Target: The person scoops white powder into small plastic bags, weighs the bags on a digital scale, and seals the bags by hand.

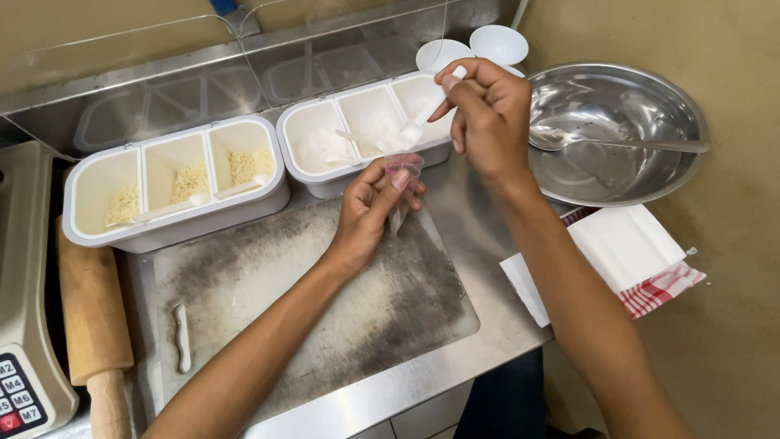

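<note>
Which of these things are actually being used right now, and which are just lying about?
In use: left hand holding small clear bag; right hand holding white spoon; right seasoning box.

Lying about: left seasoning box, steel bowl, rolling pin, cutting board, napkins.

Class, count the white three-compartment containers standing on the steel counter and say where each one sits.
2. One white container sits left, above the cutting board; the other white container sits right of it, behind the hands. None appears hidden.

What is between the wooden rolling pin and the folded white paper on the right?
In the head view, the worn, stained cutting board lies between the wooden rolling pin and the folded white paper, on the steel counter.
</note>
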